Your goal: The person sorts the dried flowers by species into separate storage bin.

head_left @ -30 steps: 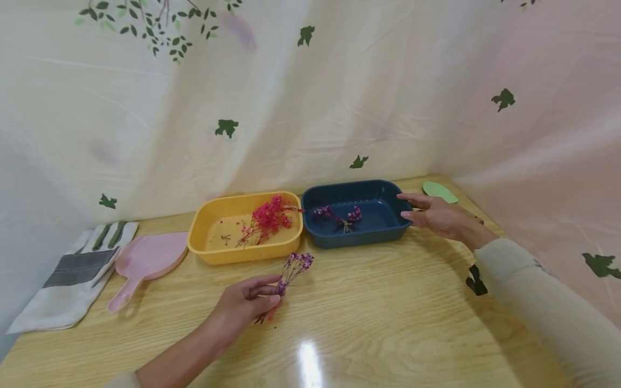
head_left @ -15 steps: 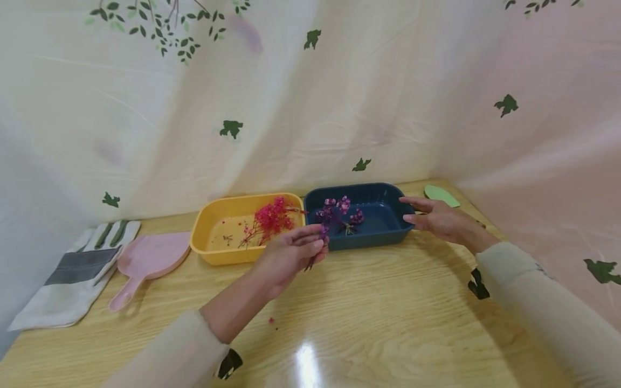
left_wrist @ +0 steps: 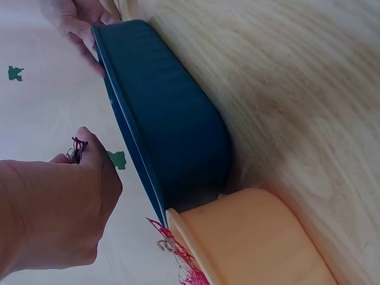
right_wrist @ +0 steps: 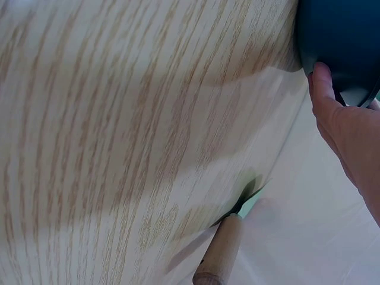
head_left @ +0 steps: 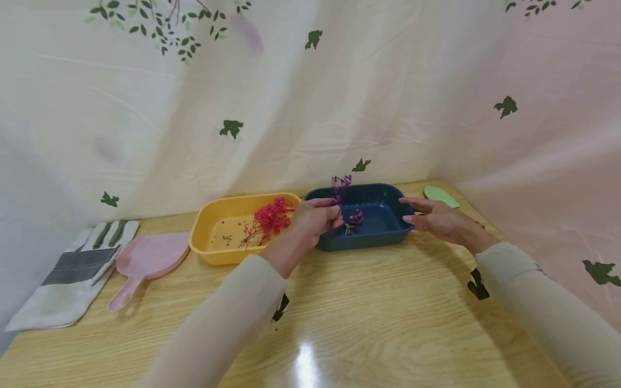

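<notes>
My left hand point(head_left: 317, 221) pinches a small bunch of purple dried flowers point(head_left: 341, 182) over the left end of the dark blue tub point(head_left: 361, 241). The flower heads point up above my fingers; in the left wrist view only the dark stem ends point(left_wrist: 76, 149) show beside my thumb. At the tub's right end my right hand point(head_left: 439, 218) holds the rim, fingertips over the edge and another finger point(right_wrist: 322, 83) against the outer wall. Inside the tub lies another purple bunch point(head_left: 356, 217), partly hidden by my left hand.
Touching the tub on its left is a yellow tub point(head_left: 213, 253) with pink dried flowers point(head_left: 271, 215). Further left lie a pink paddle-shaped board point(head_left: 152, 256) and a striped cloth with gloves point(head_left: 77, 275). A green trowel point(head_left: 440, 196) with a wooden handle point(right_wrist: 221, 249) lies behind my right hand.
My left hand has carried the purple bunch from above the table, up and to the right, over the blue tub. My right hand has stayed at the rim.
</notes>
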### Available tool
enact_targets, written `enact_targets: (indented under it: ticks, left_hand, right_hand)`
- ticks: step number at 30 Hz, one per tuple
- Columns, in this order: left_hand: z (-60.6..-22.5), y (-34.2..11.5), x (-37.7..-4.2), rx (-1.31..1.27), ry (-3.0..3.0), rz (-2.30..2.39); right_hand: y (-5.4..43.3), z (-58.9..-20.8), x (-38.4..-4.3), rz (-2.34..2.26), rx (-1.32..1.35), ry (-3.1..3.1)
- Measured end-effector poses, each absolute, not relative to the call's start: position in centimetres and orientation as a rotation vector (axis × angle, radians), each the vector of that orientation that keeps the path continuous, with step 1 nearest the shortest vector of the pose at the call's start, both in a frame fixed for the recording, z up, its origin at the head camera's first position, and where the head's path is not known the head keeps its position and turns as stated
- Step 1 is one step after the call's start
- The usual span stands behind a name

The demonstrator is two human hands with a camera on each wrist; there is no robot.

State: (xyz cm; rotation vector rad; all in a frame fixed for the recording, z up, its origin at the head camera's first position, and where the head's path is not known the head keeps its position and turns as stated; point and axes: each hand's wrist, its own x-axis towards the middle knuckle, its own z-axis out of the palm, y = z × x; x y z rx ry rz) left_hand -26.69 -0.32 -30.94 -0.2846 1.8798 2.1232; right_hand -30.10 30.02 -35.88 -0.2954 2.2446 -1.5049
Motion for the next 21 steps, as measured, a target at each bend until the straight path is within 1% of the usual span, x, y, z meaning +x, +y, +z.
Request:
enact_targets:
  ticks: [6, 11, 16, 21]
  left_hand:
    - [-31.2, 0.4, -28.0, -0.266, 1.908, 2.056]
    - [-31.6, 0.3, -27.9, -0.208, 1.858, 2.005]
    - [-31.2, -0.6, -26.7, -0.131, 1.974, 1.914]
    - [-30.2, -2.7, -24.2, 0.019, 2.377, 1.570]
  right_hand:
    - [29.9, -36.0, -30.1, -1.504, -0.306, 2.232]
    - [30.0, -36.2, -30.3, -1.503, -0.327, 2.235]
    - [30.0, -36.2, -30.3, -1.503, -0.314, 2.237]
    - [29.7, -36.0, -30.3, -1.460, -0.333, 2.258]
